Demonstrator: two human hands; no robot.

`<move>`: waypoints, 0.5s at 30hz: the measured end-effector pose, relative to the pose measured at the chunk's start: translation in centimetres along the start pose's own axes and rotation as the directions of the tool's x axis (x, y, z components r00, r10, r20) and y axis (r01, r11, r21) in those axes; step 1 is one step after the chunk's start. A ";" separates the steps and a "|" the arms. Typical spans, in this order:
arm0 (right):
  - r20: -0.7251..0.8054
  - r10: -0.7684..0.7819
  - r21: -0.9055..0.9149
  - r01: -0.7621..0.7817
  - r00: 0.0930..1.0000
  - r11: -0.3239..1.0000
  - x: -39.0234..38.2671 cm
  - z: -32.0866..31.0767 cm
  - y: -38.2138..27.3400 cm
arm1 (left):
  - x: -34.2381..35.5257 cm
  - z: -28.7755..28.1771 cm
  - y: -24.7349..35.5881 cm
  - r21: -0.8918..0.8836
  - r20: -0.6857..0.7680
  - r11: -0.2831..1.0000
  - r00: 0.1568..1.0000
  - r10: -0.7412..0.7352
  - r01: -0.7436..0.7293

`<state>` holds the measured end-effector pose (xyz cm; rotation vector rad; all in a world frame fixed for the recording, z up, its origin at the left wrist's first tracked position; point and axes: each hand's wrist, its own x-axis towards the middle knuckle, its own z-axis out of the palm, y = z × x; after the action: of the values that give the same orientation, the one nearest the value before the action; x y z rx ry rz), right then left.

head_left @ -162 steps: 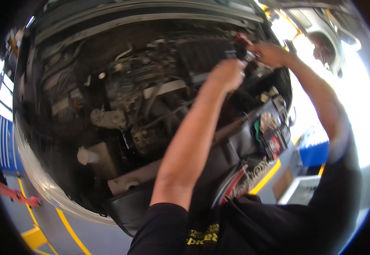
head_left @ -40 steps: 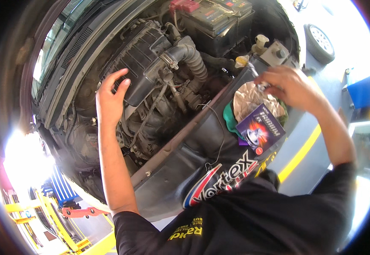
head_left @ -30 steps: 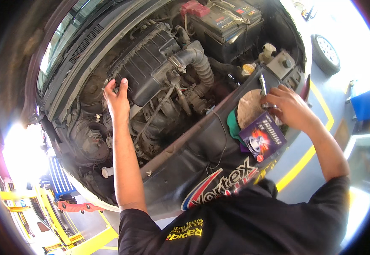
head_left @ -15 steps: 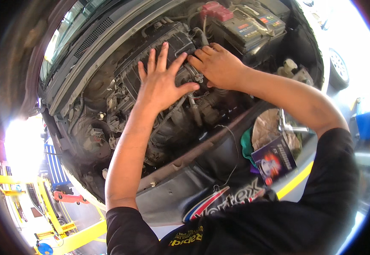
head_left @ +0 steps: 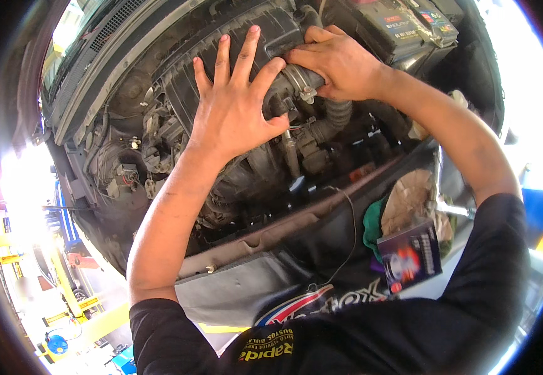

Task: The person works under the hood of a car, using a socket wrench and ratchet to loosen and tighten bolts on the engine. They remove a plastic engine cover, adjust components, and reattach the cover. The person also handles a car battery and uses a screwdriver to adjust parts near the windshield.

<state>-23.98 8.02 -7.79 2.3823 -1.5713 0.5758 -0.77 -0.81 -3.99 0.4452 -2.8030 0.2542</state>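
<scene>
My left hand (head_left: 237, 112) lies with its fingers spread on the black ribbed plastic cover (head_left: 276, 39) on top of the engine. To its right, my right hand (head_left: 349, 67) curls its fingers over a black air hose (head_left: 309, 79) at the cover's corner. A metal hose clamp (head_left: 307, 94) shows just below that hand's fingers. The thumb is tucked under, so part of the grip is hidden. Below the right hand, a corrugated black hose (head_left: 339, 115) runs down beside the engine.
A car battery (head_left: 409, 28) sits at the far right of the bay. On the black fender cover (head_left: 234, 281) at the front lie a thin wire, a dark printed box (head_left: 409, 256), a brown cloth (head_left: 405, 194) and a metal ratchet handle (head_left: 452, 207). Yellow lift parts stand at left.
The view has shifted closer over the engine, so the battery appears farther up and right. Both hands keep nearly the same places on the cover and hose.
</scene>
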 end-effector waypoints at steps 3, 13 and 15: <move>-0.003 0.006 0.004 -0.006 1.000 1.000 0.0 -0.1 0.3 | 0.2 0.1 -0.3 -0.008 -0.004 1.000 1.000 0.007 -0.007; -0.057 0.166 -0.086 -0.170 0.985 0.982 -1.1 0.1 -1.7 | 0.0 -0.3 -0.4 -0.019 0.028 0.999 0.999 -0.034 0.034; -0.059 0.157 -0.081 -0.161 0.986 0.984 -1.5 0.0 -1.3 | 0.1 -0.1 -0.3 -0.028 0.024 0.999 0.999 -0.031 0.031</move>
<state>-23.26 9.77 -8.44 2.1765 -1.7377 0.5845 -0.70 -1.08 -3.79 0.4875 -2.8160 0.2037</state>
